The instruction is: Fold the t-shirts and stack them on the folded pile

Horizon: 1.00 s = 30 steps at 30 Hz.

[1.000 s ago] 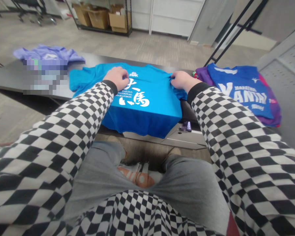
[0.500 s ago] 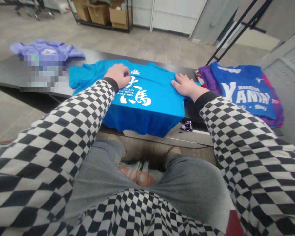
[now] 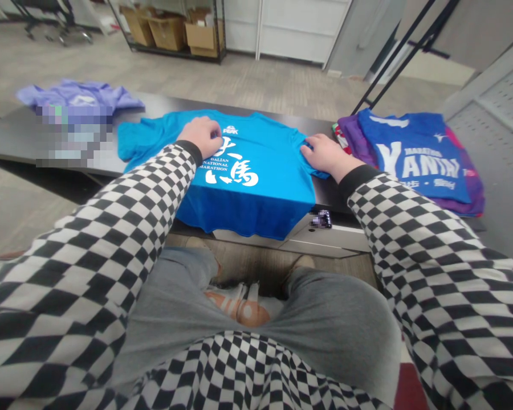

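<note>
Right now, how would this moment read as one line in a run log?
left hand: on turquoise T-shirt near collar | right hand: pinching its right sleeve edge | shirt: flat on dark table, hem overhanging | royal blue shirt: folded, right

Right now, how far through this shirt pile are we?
Done, by the look of it: folded shirts stacked at the right, the royal blue shirt on top. In hand: the turquoise shirt lies flat, left hand and right hand on it. Seemingly left: the lavender shirt, loose at the far left.

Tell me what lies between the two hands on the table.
In the head view, only the turquoise T-shirt spans the stretch between the left hand and right hand: its white printed lettering, nothing else on it.
</note>
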### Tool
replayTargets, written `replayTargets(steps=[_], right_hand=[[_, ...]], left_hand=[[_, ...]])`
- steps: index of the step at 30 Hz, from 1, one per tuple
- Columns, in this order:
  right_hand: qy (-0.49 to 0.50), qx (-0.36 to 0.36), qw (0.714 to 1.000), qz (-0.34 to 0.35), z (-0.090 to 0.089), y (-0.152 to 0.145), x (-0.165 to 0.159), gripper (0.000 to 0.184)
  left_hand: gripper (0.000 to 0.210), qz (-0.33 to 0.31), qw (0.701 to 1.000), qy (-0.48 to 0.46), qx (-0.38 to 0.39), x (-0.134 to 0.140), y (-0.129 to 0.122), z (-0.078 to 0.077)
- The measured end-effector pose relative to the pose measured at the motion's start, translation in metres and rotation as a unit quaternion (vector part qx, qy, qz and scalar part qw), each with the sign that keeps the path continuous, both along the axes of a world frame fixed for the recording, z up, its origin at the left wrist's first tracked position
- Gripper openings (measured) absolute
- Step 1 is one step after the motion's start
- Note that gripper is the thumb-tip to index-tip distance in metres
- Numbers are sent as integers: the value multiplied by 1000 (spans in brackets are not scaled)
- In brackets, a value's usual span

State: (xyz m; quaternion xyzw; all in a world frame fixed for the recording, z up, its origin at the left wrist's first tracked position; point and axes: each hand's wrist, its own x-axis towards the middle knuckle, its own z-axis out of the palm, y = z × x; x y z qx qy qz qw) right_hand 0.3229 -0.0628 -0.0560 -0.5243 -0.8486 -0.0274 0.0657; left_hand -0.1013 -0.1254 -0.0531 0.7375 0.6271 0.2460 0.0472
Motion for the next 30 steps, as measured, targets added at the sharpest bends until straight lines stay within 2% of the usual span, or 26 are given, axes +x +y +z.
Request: replayTargets(steps=[3, 8, 10, 13, 15, 18, 21, 24, 30], right_hand=[[8, -65, 997, -37, 2, 0, -1, 77], [-23, -118, 992, -36, 13, 6, -1, 87], [-31, -111, 993, -39, 19, 6, -4, 89], [0, -45, 999, -9, 23, -3, -12, 84], [28, -14, 999, 29, 22, -11, -17, 73], [38, -28, 997, 59, 18, -19, -19, 65], [31, -70, 996, 51, 16, -19, -15, 71], [12, -108, 994, 12, 14, -14, -11, 78], [1, -113, 993, -15, 1, -2, -6, 94]], left_hand=[[22, 6, 1000, 7, 4, 1, 0, 0], [22, 3, 1000, 23, 4, 1, -2, 2], [21, 0, 1000, 31, 5, 0, -2, 2], [19, 0, 1000, 27, 8, 0, -2, 1], [18, -1, 1000, 17, 9, -1, 0, 0], [18, 3, 1000, 9, 7, -1, 1, -1], [21, 4, 1000, 23, 2, -1, 1, -1], [20, 8, 999, 38, -1, 0, -1, 0], [23, 5, 999, 44, 7, 0, -2, 1]])
